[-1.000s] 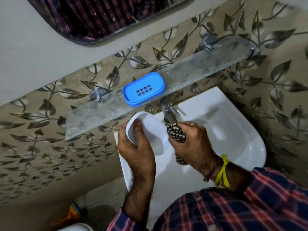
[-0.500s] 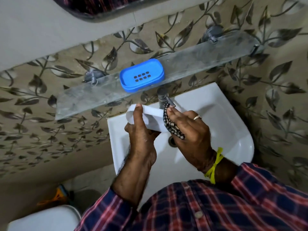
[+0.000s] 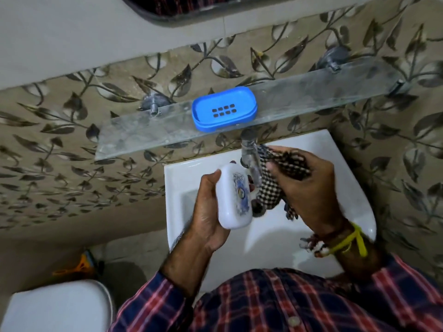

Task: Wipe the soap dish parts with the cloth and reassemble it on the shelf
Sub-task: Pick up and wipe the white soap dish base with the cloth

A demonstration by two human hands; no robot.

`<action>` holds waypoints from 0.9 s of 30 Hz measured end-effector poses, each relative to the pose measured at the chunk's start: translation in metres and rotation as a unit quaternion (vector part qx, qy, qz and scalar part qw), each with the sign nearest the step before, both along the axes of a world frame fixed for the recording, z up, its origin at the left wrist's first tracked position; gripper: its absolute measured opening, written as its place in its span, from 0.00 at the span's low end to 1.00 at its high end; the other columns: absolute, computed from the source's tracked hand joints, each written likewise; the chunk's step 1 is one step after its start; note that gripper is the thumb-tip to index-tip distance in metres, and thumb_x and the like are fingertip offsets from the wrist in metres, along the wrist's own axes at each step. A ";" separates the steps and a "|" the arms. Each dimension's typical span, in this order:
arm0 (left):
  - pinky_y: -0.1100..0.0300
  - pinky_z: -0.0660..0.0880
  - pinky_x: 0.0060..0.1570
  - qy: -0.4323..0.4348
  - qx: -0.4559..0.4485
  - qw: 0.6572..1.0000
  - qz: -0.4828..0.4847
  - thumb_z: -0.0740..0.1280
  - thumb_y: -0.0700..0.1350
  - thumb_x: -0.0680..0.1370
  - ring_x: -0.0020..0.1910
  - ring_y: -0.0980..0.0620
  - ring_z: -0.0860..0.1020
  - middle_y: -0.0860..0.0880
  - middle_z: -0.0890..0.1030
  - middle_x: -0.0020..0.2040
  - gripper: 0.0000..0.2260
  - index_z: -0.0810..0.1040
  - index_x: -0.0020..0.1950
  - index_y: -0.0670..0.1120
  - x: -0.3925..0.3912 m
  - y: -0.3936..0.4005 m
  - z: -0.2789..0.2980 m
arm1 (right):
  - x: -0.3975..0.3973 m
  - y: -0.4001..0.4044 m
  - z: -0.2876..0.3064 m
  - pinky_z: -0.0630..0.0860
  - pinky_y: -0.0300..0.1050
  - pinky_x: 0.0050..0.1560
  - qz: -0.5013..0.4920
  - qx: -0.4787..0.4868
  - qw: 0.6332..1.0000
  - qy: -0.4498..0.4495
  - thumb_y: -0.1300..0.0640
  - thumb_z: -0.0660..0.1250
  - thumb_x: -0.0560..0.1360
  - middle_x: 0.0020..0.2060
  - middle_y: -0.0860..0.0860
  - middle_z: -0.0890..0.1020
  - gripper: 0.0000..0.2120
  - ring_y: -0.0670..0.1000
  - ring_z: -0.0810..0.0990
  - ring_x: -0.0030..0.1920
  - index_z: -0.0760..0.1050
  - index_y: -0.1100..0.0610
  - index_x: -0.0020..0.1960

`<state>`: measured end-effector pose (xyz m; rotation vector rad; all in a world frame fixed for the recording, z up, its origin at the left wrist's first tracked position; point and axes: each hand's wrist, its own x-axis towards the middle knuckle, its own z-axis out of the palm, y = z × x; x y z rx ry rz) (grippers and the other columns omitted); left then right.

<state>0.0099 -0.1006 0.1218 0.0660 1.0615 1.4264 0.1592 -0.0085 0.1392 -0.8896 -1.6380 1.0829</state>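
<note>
A white washbasin [image 3: 309, 164] is fixed to the wall with a chrome tap [image 3: 249, 152] at its back edge. The wall behind carries tan tiles [image 3: 60, 152] patterned with dark leaves, under a plain grey band. A mirror's dark rim [image 3: 167, 19] shows at the top edge. At the bottom left corner sits a white toilet tank [image 3: 55, 307], with an orange object [image 3: 79, 267] just behind it on the floor.
</note>
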 end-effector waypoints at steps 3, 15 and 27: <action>0.47 0.77 0.61 0.036 -0.002 0.999 -0.026 0.59 0.58 0.80 0.58 0.43 0.81 0.43 0.83 0.62 0.22 0.83 0.63 0.46 0.008 0.000 -0.009 | -0.018 -0.007 0.012 0.82 0.50 0.54 0.061 0.034 0.994 -0.089 0.67 0.77 0.68 0.47 0.52 0.87 0.14 0.50 0.86 0.48 0.85 0.60 0.53; 0.56 0.78 0.60 0.033 0.036 0.998 -0.043 0.54 0.62 0.82 0.65 0.50 0.79 0.50 0.82 0.66 0.22 0.83 0.63 0.55 0.008 0.001 -0.010 | -0.023 -0.022 0.012 0.80 0.46 0.55 0.059 0.070 0.993 -0.073 0.77 0.73 0.66 0.47 0.55 0.85 0.18 0.50 0.84 0.50 0.84 0.63 0.52; 0.56 0.80 0.55 0.038 0.050 0.998 -0.018 0.50 0.64 0.82 0.58 0.51 0.83 0.51 0.85 0.59 0.24 0.84 0.59 0.60 -0.002 0.001 -0.007 | -0.024 -0.037 0.009 0.80 0.47 0.53 0.103 0.092 0.982 -0.132 0.72 0.73 0.68 0.47 0.53 0.84 0.13 0.51 0.83 0.50 0.84 0.61 0.50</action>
